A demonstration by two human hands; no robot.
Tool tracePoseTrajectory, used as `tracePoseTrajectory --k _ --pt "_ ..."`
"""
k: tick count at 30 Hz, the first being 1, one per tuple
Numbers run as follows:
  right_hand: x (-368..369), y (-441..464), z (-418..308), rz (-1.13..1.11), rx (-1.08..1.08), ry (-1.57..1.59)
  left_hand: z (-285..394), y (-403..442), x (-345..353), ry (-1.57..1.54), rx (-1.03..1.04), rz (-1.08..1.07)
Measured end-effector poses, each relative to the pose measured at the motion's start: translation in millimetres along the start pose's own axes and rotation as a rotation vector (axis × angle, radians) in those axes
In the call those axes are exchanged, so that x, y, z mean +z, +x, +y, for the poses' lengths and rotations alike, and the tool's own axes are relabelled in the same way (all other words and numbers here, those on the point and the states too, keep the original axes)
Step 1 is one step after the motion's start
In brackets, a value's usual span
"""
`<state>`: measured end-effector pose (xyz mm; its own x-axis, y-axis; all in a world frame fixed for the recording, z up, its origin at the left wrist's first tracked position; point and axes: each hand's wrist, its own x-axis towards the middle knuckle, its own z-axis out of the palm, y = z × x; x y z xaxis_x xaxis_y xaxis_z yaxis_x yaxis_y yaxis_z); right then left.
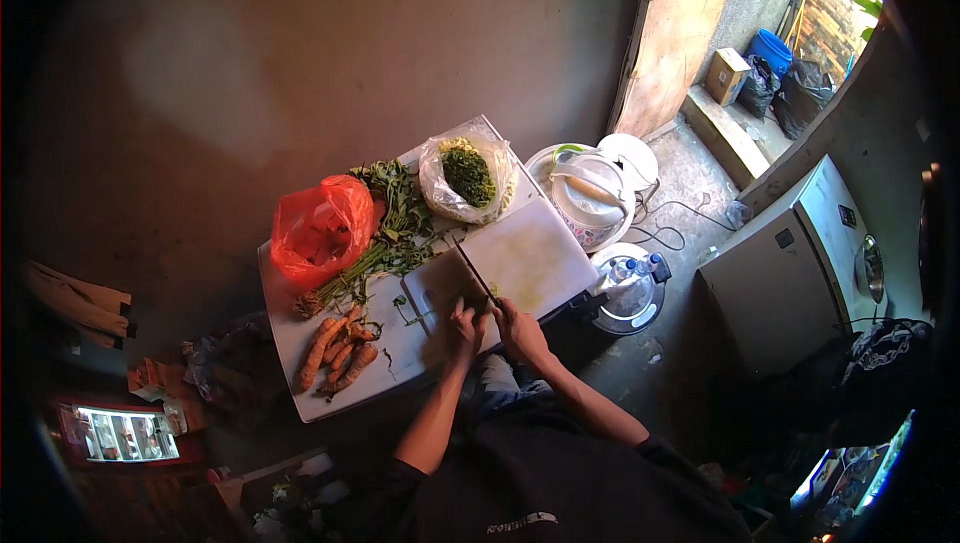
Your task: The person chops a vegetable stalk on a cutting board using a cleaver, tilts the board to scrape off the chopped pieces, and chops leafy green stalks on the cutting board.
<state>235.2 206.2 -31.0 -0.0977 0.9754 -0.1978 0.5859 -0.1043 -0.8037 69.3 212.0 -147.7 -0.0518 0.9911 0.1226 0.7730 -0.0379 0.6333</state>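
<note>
My right hand [520,331] is wrapped round the handle of a kitchen knife [474,267], whose dark blade points up and left over the white cutting board [535,253]. Close beside it, at the board's near edge, my left hand [467,323] has its fingers curled; what they hold, if anything, is too small to make out. Faint green bits and stains mark the board. To its left lie leafy green stalks [395,228] with roots, and several carrots [340,355]. Behind the board stands a clear plastic bag [436,186] with chopped greens inside.
A red plastic bag [318,233] sits at the table's [285,343] back left. Right of the table are a rice cooker [585,193], a round lidded appliance [632,293] and loose cables on the floor. A small fridge [775,263] stands farther right, near the doorway.
</note>
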Motion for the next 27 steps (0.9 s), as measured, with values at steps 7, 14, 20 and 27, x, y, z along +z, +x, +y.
tracePoseTrajectory --k 7,14,20,27 --pt "-6 -13 5 -0.001 -0.012 0.052 -11 -6 8 0.030 0.135 0.077" --pt "-1 -4 5 0.016 -0.006 0.024 -11 -7 10 0.038 0.081 0.074" --pt "-5 -7 10 0.035 -0.006 0.042 -6 0 5 -0.076 0.140 0.181" --pt "-21 -11 6 0.110 0.034 0.158 37 26 -38 0.035 0.136 0.340"
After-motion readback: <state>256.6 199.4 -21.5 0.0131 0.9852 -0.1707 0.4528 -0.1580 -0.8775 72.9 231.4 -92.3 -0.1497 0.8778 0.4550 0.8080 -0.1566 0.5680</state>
